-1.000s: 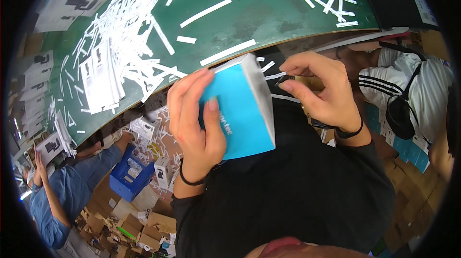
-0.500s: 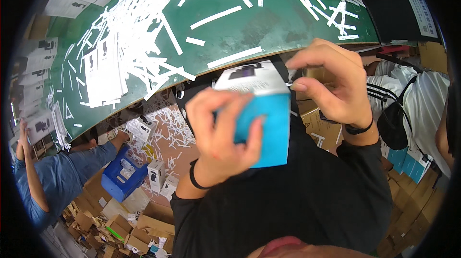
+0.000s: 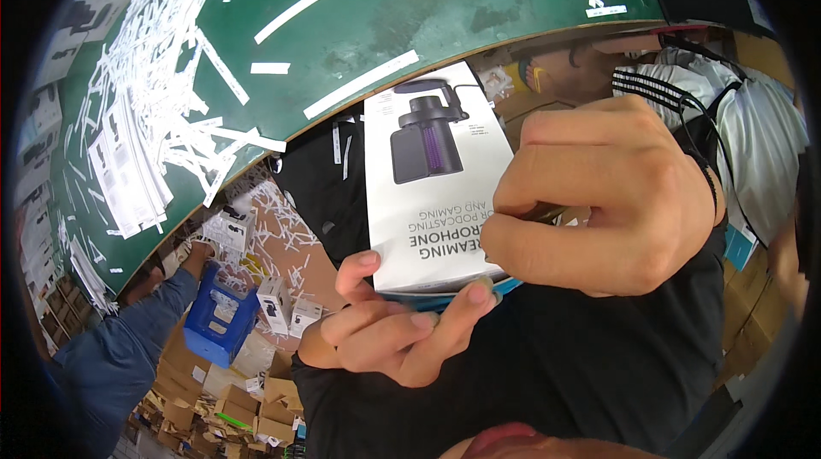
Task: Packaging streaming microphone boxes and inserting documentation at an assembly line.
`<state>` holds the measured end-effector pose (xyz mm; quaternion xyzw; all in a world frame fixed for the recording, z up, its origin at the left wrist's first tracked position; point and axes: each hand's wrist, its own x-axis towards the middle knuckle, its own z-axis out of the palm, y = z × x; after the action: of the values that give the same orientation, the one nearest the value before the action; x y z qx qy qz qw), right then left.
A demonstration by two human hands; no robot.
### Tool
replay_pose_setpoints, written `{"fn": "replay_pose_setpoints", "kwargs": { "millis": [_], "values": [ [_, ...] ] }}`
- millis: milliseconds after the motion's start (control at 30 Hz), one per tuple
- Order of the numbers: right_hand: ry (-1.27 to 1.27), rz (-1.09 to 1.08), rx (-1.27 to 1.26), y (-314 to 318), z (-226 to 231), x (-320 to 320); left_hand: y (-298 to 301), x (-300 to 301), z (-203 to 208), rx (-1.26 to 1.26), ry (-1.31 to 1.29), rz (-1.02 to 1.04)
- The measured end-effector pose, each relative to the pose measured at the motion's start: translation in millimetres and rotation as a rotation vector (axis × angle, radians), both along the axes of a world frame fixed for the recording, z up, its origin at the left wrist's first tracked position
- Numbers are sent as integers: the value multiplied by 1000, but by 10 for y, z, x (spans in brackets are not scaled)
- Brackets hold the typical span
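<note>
In the head view, the box [image 3: 428, 203] is showing its white printed face upward, where half a second ago its blue face was filling most of the view. Your left hand [image 3: 402, 335] is now cupping its near end instead of covering the blue face, and your right hand [image 3: 616, 203] is curling at its right edge instead of hanging apart with the fingers spread.

You are holding the box in front of the worktop [image 3: 376, 40], over your black shirt [image 3: 556, 365]. Your left thumb and fingers are gripping the near end; your right fingers are folding inward, but the knuckles are hiding whether they are pinching anything.

The left grip is looking shallow, so a hard push from the right could be tipping the box out or creasing its edge; squeezing could be bowing the thin card.

The box is looking like smooth, straight-edged card, with a narrow blue band showing at the near end. Flat white paper strips [image 3: 308, 6] are littering the scuffed green surface, and a blue plastic bin [image 3: 209, 339] is standing on the floor.
</note>
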<state>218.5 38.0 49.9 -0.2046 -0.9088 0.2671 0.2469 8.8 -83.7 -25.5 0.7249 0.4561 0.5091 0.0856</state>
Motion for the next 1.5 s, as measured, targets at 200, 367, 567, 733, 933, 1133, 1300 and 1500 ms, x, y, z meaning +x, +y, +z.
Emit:
{"fn": "replay_pose_setpoints", "kwargs": {
  "millis": [200,367,567,733,933,1133,1300,1500],
  "values": [
    [-58,37,2,-29,-22,-11,-72,-148,-32,-20,81,-130],
    [-13,2,44,-3,-49,-28,27,-34,-138,63,-34,114],
    [40,15,113,-5,-95,-19,35,-158,-103,44,44,140],
    [127,40,152,-49,-88,-123,27,-158,-120,62,-90,-9],
    [1,31,277,-123,-10,-97,88,-173,-66,-13,-129,-178],
    [-26,-2,442,-201,-54,-131,82,-166,-29,-84,-108,-146],
    [-72,-14,520,-240,-8,-135,71,-119,-59,-91,-161,-94],
    [-80,-13,512,-231,-9,-129,64,-93,-63,-79,-144,-88]
  ]
}}
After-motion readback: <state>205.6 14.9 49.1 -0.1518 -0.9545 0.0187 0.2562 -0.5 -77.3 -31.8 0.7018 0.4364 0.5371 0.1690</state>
